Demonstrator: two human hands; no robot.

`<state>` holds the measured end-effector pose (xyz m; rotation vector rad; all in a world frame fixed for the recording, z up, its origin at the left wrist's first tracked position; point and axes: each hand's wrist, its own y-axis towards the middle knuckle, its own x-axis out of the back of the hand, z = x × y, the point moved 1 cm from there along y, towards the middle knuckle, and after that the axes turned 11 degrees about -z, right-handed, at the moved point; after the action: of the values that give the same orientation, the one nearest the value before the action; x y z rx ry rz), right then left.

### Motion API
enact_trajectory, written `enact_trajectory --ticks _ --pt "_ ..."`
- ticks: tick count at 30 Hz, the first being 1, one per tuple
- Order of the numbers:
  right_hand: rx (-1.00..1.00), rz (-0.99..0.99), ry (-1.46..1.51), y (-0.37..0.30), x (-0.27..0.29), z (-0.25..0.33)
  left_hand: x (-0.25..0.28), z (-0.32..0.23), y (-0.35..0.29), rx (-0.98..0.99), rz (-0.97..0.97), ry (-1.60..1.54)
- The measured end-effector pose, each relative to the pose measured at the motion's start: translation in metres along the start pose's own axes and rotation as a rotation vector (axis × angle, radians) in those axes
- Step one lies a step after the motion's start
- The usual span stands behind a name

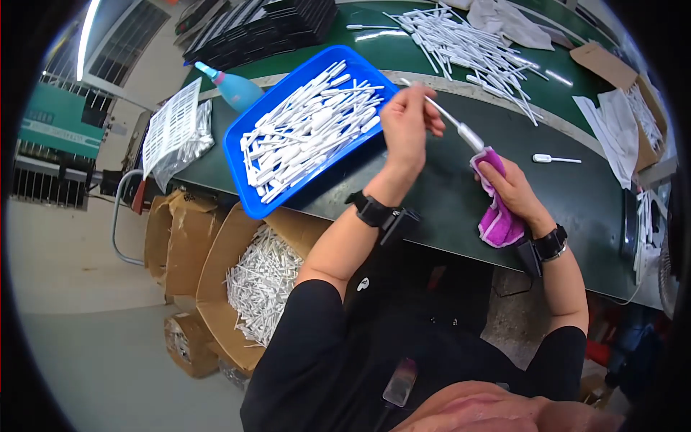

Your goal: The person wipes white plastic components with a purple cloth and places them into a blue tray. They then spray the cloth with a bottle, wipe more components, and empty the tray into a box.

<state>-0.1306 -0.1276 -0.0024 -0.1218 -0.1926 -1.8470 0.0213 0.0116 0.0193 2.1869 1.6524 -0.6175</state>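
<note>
My left hand (407,126) is closed, its fingers pinching the thin shaft of a white plastic stick (469,137) that has a thicker, bulb-like end. The stick slants down to the right. Its thick end meets a purple cloth (500,219) with pale edges, which my right hand (509,189) grips. The cloth hangs below my right fingers over the dark green table. Left of my left hand, a blue tray (252,205) holds many similar white sticks (309,133). Another single stick (556,159) lies on the table right of my right hand.
Behind the table runs a green surface with a heap of white sticks (468,50), a white cloth (511,25) and stacked black trays (263,32). A teal squeeze bottle (237,90) stands beside the blue tray. A cardboard box (212,288) full of sticks sits below, left; another box (608,65) is far right.
</note>
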Motion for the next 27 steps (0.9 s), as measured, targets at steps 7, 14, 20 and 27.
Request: enact_trajectory --ticks 7,14,20,27 --pt "-0.036 -0.198 -0.124 0.004 0.019 -0.015 0.065 -0.105 0.025 -0.286 0.001 0.346" --pt "0.283 -0.570 -0.342 0.023 0.026 -0.030 0.155 -0.134 0.048 -0.400 -0.220 1.044" --pt "0.577 -0.707 -0.883 0.030 0.012 0.026 0.178 -0.112 -0.032 -0.656 -0.129 1.365" --pt "-0.266 -0.160 -0.118 0.123 -0.050 0.028 0.190 -0.088 -0.055 -0.986 -0.075 1.599"
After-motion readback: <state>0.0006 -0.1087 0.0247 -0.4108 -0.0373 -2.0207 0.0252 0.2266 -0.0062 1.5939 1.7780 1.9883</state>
